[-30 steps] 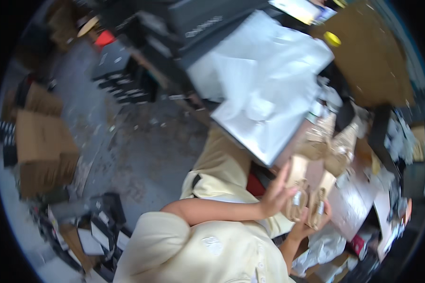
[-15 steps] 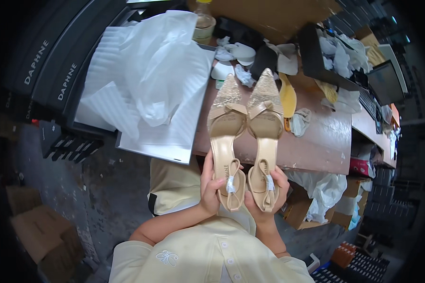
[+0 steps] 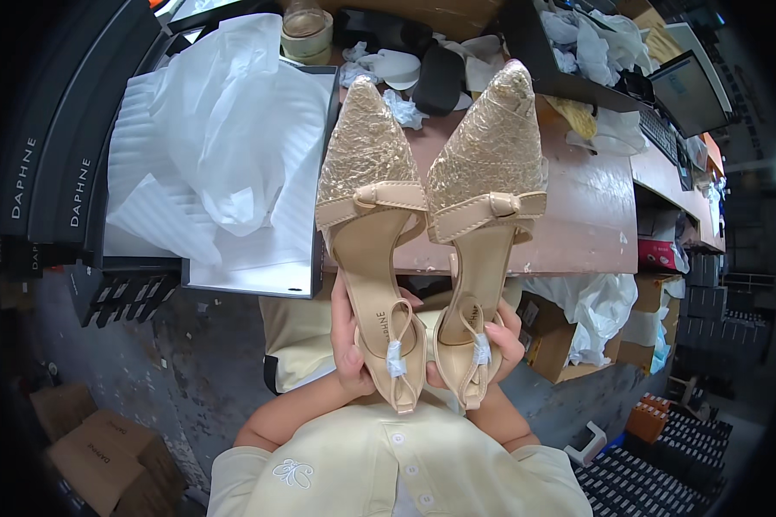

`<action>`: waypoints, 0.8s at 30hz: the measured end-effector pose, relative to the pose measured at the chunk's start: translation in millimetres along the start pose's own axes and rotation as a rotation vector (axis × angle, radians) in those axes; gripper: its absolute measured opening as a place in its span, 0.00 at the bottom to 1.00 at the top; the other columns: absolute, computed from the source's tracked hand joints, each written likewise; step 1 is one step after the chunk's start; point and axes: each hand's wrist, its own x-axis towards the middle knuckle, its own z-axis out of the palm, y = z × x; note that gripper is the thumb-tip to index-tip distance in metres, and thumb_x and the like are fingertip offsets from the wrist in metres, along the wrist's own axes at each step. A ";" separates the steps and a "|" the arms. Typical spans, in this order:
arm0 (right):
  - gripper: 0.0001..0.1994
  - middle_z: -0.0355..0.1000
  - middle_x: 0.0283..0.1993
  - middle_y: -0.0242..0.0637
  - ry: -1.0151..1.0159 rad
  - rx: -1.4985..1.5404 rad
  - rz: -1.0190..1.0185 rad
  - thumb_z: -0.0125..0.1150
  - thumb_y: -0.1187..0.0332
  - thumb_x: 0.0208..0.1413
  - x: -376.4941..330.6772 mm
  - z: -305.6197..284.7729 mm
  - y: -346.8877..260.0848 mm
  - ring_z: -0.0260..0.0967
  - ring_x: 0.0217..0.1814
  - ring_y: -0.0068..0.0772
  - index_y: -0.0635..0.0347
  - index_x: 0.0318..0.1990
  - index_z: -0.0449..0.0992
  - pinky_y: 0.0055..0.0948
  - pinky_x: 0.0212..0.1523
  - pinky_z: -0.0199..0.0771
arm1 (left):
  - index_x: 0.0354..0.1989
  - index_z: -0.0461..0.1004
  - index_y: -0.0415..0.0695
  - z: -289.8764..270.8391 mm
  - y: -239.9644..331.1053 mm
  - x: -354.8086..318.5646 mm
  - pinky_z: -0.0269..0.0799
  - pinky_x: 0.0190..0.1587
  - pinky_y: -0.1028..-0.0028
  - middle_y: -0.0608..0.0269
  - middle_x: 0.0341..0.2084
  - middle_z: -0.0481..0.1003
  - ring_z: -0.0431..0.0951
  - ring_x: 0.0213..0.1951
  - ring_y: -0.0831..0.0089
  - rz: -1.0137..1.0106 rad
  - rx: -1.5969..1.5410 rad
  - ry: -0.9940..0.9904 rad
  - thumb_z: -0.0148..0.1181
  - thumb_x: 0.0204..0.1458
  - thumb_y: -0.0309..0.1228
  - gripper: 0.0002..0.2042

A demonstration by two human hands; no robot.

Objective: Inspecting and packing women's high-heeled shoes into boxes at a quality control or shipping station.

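Observation:
A pair of gold pointed-toe slingback shoes is held up in front of me, toes pointing away and raised toward the head view. My left hand point(image 3: 351, 345) grips the left shoe point(image 3: 372, 142) around its heel end. Around the heel end of the right shoe point(image 3: 487, 138) my right hand point(image 3: 502, 343) is closed. Both shoes have a crinkled metallic toe, a beige bow band and white wrap around the back strap. The heels underneath are hidden. Left of the shoes lies an open shoe box point(image 3: 254, 277) with white tissue paper point(image 3: 220, 129) spread in it.
Black shoe boxes point(image 3: 78, 129) are stacked at the left. The pink-brown table point(image 3: 586, 215) carries crumpled paper, a dark case point(image 3: 440, 79) and a black bin point(image 3: 569, 73) of paper. Cartons point(image 3: 569, 345) with white plastic stand below right; brown cartons point(image 3: 103, 457) lie on the floor at left.
Both shoes have tilted up, their toes coming closer to the view and a little farther apart. The view has shifted slightly. My hands keep hold of the heel ends.

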 end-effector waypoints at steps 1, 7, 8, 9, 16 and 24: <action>0.39 0.57 0.52 0.56 0.005 0.017 0.004 0.70 0.49 0.37 -0.5 0.5 -0.1 0.62 0.52 0.47 0.57 0.52 0.53 0.40 0.50 0.67 | 0.65 0.30 0.40 0.1 0.6 -0.1 0.66 0.47 0.64 0.44 0.44 0.65 0.69 0.46 0.60 0.004 -0.001 -0.004 0.49 0.46 0.54 0.46; 0.40 0.58 0.51 0.58 0.010 0.045 0.084 0.68 0.48 0.38 0.2 -1.0 0.1 0.62 0.53 0.47 0.58 0.52 0.53 0.40 0.51 0.65 | 0.64 0.31 0.36 4.2 1.9 2.4 0.63 0.50 0.64 0.42 0.43 0.67 0.69 0.46 0.60 -0.004 0.071 0.000 0.41 0.52 0.48 0.40; 0.39 0.59 0.51 0.58 0.022 0.080 0.096 0.67 0.47 0.38 -0.1 -0.4 0.0 0.61 0.54 0.46 0.59 0.52 0.53 0.40 0.51 0.65 | 0.64 0.31 0.37 3.6 1.0 1.8 0.63 0.49 0.64 0.42 0.44 0.67 0.69 0.46 0.60 -0.004 0.063 0.001 0.41 0.52 0.48 0.39; 0.39 0.59 0.51 0.57 0.020 0.081 0.103 0.67 0.47 0.39 -1.1 -1.4 0.7 0.62 0.53 0.47 0.59 0.52 0.53 0.40 0.50 0.65 | 0.64 0.31 0.37 2.5 -0.4 0.8 0.63 0.49 0.65 0.41 0.44 0.67 0.69 0.46 0.60 -0.003 0.055 0.002 0.41 0.52 0.47 0.39; 0.41 0.62 0.50 0.56 0.258 0.793 0.721 0.56 0.43 0.43 13.1 -7.3 -9.7 0.70 0.42 0.48 0.66 0.57 0.53 0.43 0.46 0.72 | 0.63 0.41 0.35 9.6 20.6 13.9 0.64 0.54 0.66 0.42 0.48 0.66 0.68 0.52 0.57 -0.281 -0.101 0.094 0.48 0.52 0.31 0.32; 0.33 0.72 0.37 0.48 0.408 1.904 1.262 0.44 0.38 0.49 -7.5 -29.2 24.3 0.62 0.18 0.25 0.57 0.52 0.67 0.23 0.22 0.62 | 0.57 0.55 0.35 -30.1 15.7 35.5 0.62 0.55 0.61 0.50 0.34 0.67 0.72 0.40 0.57 -0.421 -0.305 -0.179 0.46 0.44 0.29 0.28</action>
